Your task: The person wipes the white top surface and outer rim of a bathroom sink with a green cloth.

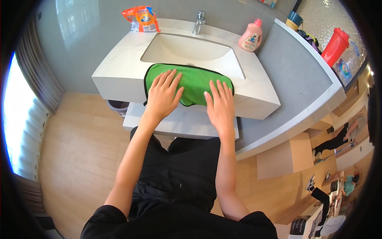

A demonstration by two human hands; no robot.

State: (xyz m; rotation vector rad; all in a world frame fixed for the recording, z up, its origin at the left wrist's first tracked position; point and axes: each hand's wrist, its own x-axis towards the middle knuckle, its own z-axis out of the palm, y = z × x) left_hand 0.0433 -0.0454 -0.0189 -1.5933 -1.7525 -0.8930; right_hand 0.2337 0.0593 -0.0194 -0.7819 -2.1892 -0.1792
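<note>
A green cloth (193, 85) with black edging lies draped over the front edge of the white sink (187, 47), partly hanging down the counter's front. My left hand (164, 93) rests on the cloth's left part, fingers stretched out and slightly apart. Toward its right end lies my right hand (220, 105), also flat with the fingers extended. Neither hand grips the cloth; both press or lie on top of it. A chrome faucet (199, 22) stands behind the basin.
An orange detergent pouch (142, 19) stands at the counter's back left, a pink bottle (251, 36) at the back right. Along the right runs a grey partition (294, 71) bearing a red container (335, 47). Below sits a bin (118, 106). Other people appear far right.
</note>
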